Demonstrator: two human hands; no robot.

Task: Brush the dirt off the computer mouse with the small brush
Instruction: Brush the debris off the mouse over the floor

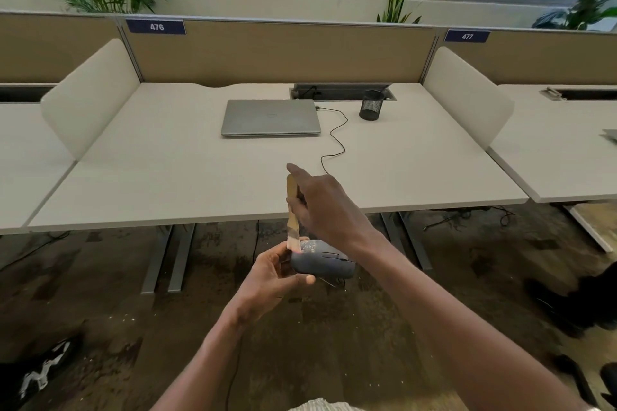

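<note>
Computer mouse [322, 260] is off the desk, held in the air in front of the desk edge [233, 215], above the floor. My left hand [270, 277] grips its rear end, thumb curled along the near side, fingers wrapped behind it, can't see those. Pale speckled dirt [309, 246] sits on top of the shell near that end. Small brush [292, 213] stands nearly upright, bristle end touching the mouse right at the dirt patch, wooden handle pointing up. My right hand [325, 207] pinches the handle partway up, index finger sticking out straight past the top, other fingers curled round the handle. Mouse cable [335, 140] runs over the desk to the closed laptop [270, 117], with a mesh pen cup [371, 105] further right. Risks, my guess: left grip covers only one end, so a hard stroke could twist the mouse or knock it loose to the floor; a drop would yank the cable and tug the laptop; loose pinch could let the brush slip; dirt may flick onto my fingers.
</note>
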